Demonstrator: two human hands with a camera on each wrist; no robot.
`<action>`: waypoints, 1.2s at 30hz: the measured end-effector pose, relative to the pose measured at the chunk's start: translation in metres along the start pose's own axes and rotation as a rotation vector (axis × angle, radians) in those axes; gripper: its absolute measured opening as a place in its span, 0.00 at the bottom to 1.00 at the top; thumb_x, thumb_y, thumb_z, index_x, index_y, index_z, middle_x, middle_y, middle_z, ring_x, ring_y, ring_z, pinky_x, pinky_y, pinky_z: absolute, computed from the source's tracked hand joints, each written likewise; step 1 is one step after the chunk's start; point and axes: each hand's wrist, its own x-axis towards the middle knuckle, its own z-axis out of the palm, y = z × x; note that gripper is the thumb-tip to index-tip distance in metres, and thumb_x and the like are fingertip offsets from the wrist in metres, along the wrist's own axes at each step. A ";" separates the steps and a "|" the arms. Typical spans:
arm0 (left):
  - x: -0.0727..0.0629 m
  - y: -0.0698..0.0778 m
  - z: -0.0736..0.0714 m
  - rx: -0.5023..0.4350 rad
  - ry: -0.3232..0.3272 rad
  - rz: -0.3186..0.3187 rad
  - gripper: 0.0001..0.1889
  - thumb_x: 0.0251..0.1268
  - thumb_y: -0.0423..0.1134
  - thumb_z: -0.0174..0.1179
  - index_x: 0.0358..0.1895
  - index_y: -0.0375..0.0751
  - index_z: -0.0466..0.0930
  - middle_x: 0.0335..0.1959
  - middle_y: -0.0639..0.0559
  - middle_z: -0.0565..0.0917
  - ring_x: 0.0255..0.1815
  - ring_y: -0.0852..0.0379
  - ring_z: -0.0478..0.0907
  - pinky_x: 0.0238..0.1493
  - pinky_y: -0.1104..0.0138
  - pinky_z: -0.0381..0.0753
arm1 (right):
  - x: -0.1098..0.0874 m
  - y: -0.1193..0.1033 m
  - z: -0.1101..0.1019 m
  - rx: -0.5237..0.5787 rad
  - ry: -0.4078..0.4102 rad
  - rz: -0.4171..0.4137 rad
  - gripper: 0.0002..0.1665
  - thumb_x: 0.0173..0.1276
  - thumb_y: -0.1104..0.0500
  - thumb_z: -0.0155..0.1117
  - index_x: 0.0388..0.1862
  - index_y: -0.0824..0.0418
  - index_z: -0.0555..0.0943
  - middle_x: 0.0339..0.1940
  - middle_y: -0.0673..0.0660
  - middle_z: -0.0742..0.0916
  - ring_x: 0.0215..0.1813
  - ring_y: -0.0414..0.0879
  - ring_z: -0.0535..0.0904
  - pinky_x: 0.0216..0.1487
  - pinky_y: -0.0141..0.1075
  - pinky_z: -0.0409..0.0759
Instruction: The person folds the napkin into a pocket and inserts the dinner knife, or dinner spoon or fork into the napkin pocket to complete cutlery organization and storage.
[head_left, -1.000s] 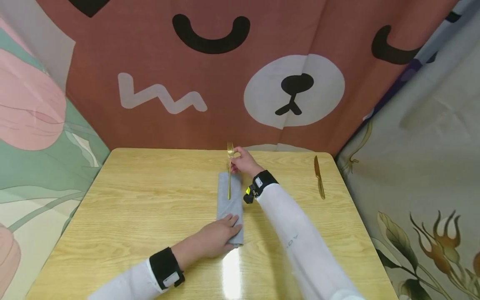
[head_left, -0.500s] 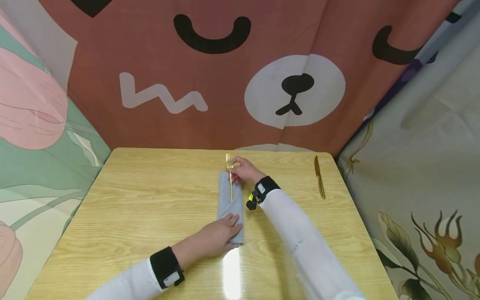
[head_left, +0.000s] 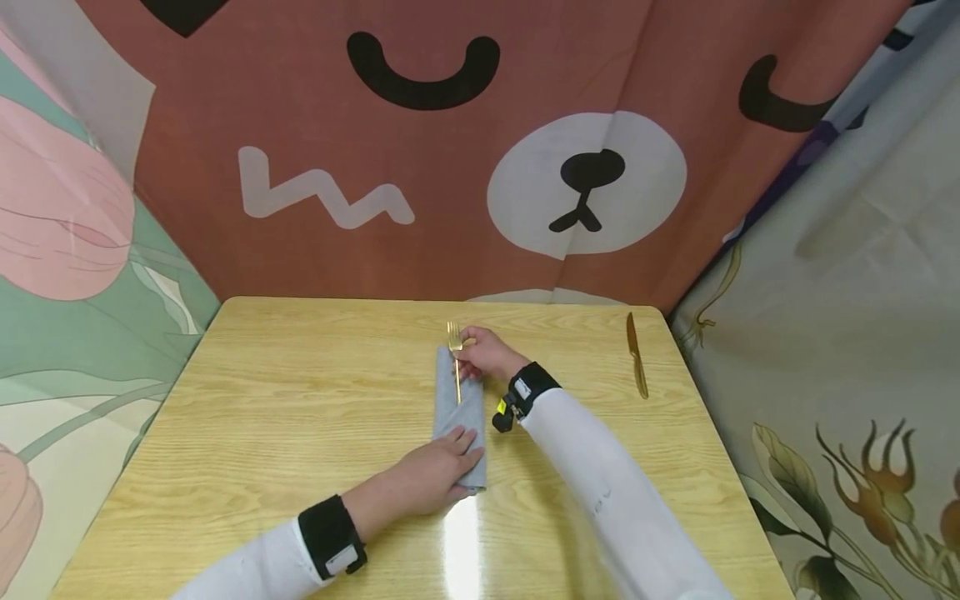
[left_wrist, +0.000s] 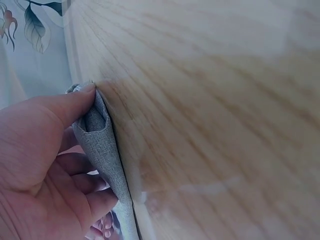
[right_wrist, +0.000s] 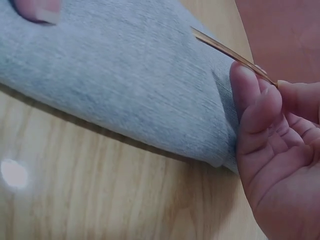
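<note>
A grey-blue cloth napkin (head_left: pixel 472 417), folded into a long strip with a diagonal fold, lies in the middle of the table. My left hand (head_left: pixel 438 471) presses on its near part, fingers extended. In the left wrist view, the thumb lies at the end of the rolled napkin (left_wrist: pixel 102 145), whose layers form a hollow. With thumb and fingertips, my right hand (head_left: pixel 491 354) pinches a gold fork (head_left: pixel 454 337) just below its tines, which point away. The fork's handle (right_wrist: pixel 225 49) slips behind the diagonal fold, so its lower end is hidden.
A gold table knife (head_left: pixel 637 354) lies on the right side of the wooden table (head_left: pixel 300 392), blade pointing to the back. Printed curtains hang behind the table and along both sides, the back one (head_left: pixel 450 250) reddish-brown with a bear face.
The right hand has drawn the fork toward the person, and its handle end has gone from lying over the napkin to being under the fold. The left hand has stayed in place.
</note>
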 end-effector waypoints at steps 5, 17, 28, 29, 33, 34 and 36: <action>-0.001 0.001 -0.001 0.023 0.016 0.007 0.34 0.74 0.54 0.60 0.77 0.42 0.68 0.81 0.39 0.63 0.82 0.40 0.60 0.79 0.53 0.64 | -0.008 0.000 0.005 -0.028 -0.011 0.005 0.06 0.77 0.63 0.59 0.49 0.60 0.73 0.30 0.57 0.89 0.23 0.44 0.85 0.23 0.32 0.78; 0.000 0.001 0.001 0.037 0.034 0.014 0.33 0.75 0.53 0.60 0.76 0.41 0.68 0.81 0.38 0.63 0.83 0.40 0.58 0.79 0.52 0.64 | -0.018 0.002 0.008 -0.044 -0.069 0.078 0.13 0.76 0.63 0.61 0.56 0.62 0.73 0.31 0.58 0.90 0.25 0.46 0.88 0.20 0.31 0.74; 0.001 0.001 0.004 0.048 0.039 0.010 0.33 0.75 0.53 0.60 0.76 0.41 0.68 0.81 0.38 0.62 0.83 0.39 0.57 0.79 0.52 0.63 | -0.021 0.007 0.011 -0.041 -0.106 0.106 0.08 0.76 0.63 0.60 0.50 0.60 0.74 0.29 0.59 0.89 0.23 0.46 0.87 0.19 0.31 0.74; 0.001 0.001 0.004 0.051 0.040 0.009 0.33 0.75 0.52 0.60 0.76 0.41 0.68 0.81 0.38 0.62 0.83 0.39 0.57 0.79 0.52 0.63 | -0.021 0.007 0.012 -0.039 -0.111 0.112 0.08 0.76 0.63 0.61 0.50 0.60 0.74 0.28 0.59 0.89 0.23 0.46 0.87 0.19 0.31 0.74; 0.002 0.001 0.004 0.071 0.052 0.013 0.32 0.75 0.52 0.59 0.76 0.41 0.69 0.80 0.38 0.63 0.83 0.39 0.57 0.80 0.52 0.64 | -0.021 0.008 0.013 -0.044 -0.132 0.127 0.07 0.76 0.63 0.61 0.49 0.59 0.73 0.27 0.59 0.89 0.23 0.45 0.87 0.19 0.31 0.75; 0.002 0.000 0.005 0.077 0.055 0.015 0.32 0.76 0.52 0.59 0.76 0.41 0.69 0.80 0.38 0.63 0.83 0.39 0.58 0.80 0.52 0.64 | -0.022 0.008 0.014 -0.047 -0.136 0.128 0.07 0.76 0.63 0.61 0.48 0.59 0.73 0.27 0.58 0.89 0.23 0.45 0.86 0.19 0.31 0.75; 0.003 0.000 0.005 0.088 0.061 0.019 0.31 0.75 0.52 0.59 0.76 0.41 0.69 0.80 0.38 0.64 0.83 0.39 0.58 0.80 0.53 0.64 | -0.023 0.008 0.015 -0.048 -0.143 0.129 0.06 0.76 0.63 0.60 0.48 0.59 0.73 0.27 0.58 0.89 0.23 0.45 0.86 0.20 0.31 0.75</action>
